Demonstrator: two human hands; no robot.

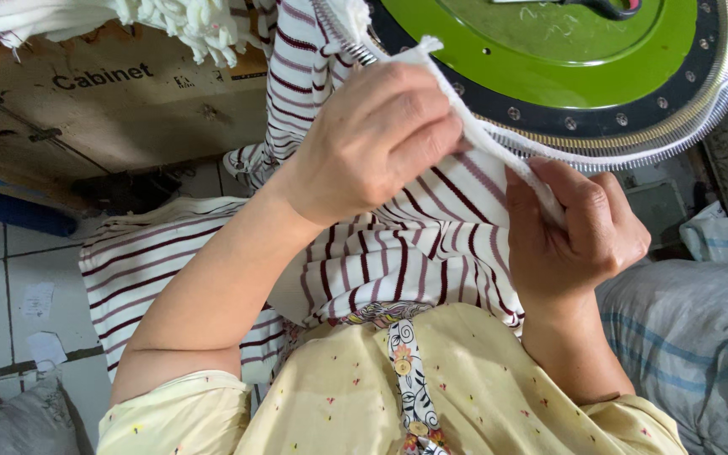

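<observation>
A white knitted fabric with dark red stripes point(398, 244) hangs from the toothed metal rim point(634, 143) of a round machine with a green disc point(549, 50). My left hand point(377, 139) pinches the fabric's white ribbed edge point(482, 126) against the rim. Just to the right, my right hand point(575, 227) grips the same white edge below the needles. The fabric drapes down over my lap and yellow shirt.
More striped fabric point(145, 261) lies to the left over a tiled floor point(18, 286). A cardboard box point(103, 101) stands at the back left. Grey woven sacks point(701, 337) sit at the right, another sack point(10, 421) at the bottom left.
</observation>
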